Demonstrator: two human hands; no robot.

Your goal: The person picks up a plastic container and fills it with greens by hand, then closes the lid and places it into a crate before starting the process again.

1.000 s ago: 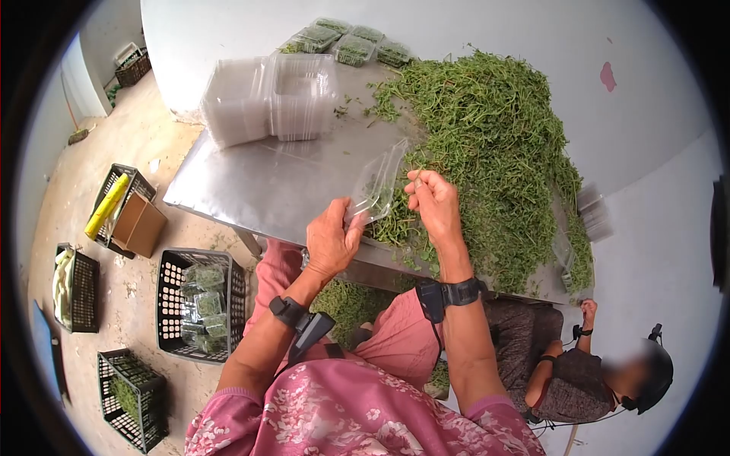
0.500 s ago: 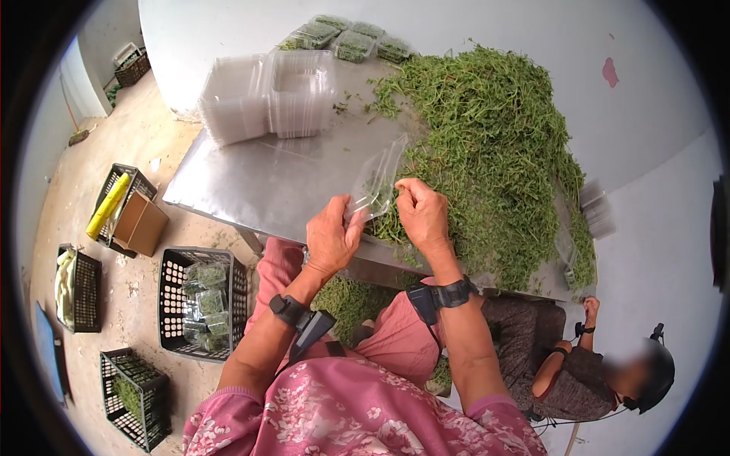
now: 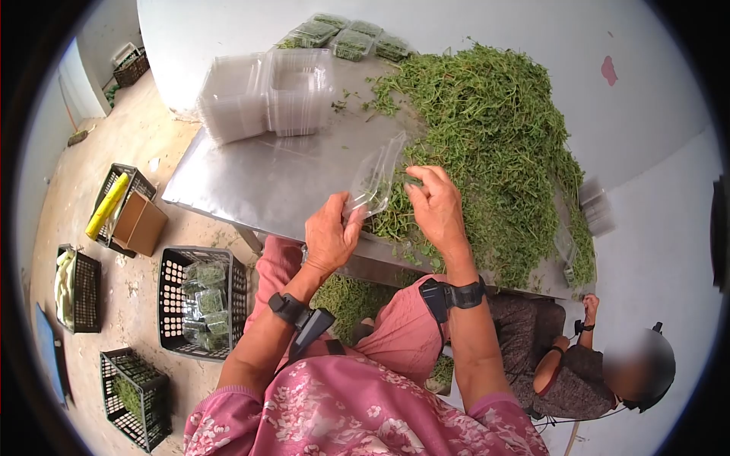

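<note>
On our table [image 3: 251, 182]: herb heap [image 3: 494, 129] to the right, stack of empty containers [image 3: 266, 95] far left, filled packs [image 3: 342, 34] behind both at the far edge. At the near edge our left hand [image 3: 331, 235] holds an open container [image 3: 372, 178], with our right hand [image 3: 437, 205] just beside it, over the heap. On the floor to our left stands a crate [image 3: 201, 300] holding more packs; a co-worker [image 3: 578, 365] sits lower right.

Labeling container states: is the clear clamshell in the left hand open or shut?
Open. The clamshell, held by the left hand, has its lid flared away from the tray.
</note>
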